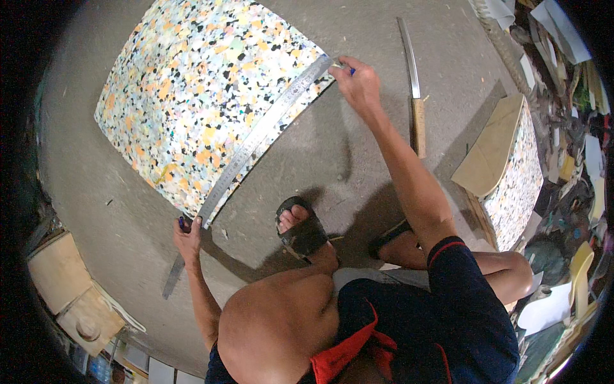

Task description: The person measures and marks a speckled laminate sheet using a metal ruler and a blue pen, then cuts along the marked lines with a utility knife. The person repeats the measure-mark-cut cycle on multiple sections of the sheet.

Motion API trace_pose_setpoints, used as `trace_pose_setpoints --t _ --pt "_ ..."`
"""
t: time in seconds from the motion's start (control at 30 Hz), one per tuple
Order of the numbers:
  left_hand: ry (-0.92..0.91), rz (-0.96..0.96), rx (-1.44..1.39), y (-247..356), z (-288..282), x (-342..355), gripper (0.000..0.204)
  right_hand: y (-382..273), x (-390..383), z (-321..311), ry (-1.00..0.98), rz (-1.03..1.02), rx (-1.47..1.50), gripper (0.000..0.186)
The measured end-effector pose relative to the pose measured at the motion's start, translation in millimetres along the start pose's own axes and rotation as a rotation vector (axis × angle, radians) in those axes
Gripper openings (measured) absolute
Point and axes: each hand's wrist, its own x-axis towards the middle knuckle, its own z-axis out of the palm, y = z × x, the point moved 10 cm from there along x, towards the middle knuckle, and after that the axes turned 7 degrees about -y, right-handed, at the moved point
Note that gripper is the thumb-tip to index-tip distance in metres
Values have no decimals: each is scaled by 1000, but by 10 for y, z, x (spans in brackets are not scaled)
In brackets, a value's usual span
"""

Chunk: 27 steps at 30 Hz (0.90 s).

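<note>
A long metal ruler (248, 148) lies slantwise along the near right edge of a thick speckled foam sheet (185, 96) on the floor. My left hand (187, 239) is closed on the ruler near its lower end, thumb on top, at the sheet's near corner. A bit of something blue shows by those fingers. Past that hand the ruler sticks out beyond the foam. My right hand (359, 84) pinches the ruler's far end at the sheet's right corner. Another small blue piece, perhaps part of a pen, shows between its fingers.
Right of my right hand lies a long-bladed knife (414, 89) with a wooden handle. Farther right stands a speckled foam block (511, 185) with a tan board on it. Scraps (575, 160) pile along the right side; wooden boxes (77, 294) sit at lower left. My sandalled foot (300, 227) is near the sheet.
</note>
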Motion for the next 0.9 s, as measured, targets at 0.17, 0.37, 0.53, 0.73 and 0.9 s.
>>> trace_pose_setpoints --t 0.17,0.37,0.53,0.73,0.9 --pt "-12 12 -7 7 -60 100 43 2 153 204 -47 91 -63 39" --pt "12 -48 238 122 -178 156 51 1 169 298 -47 107 -35 34" --pt "47 -41 216 202 -194 124 52 81 141 355 -83 163 -63 33" --pt "-177 -116 0 -147 -86 78 70 35 -52 412 -136 196 -124 40" --pt "-287 -267 195 -585 -196 -155 85 -153 -365 426 -173 142 -224 39"
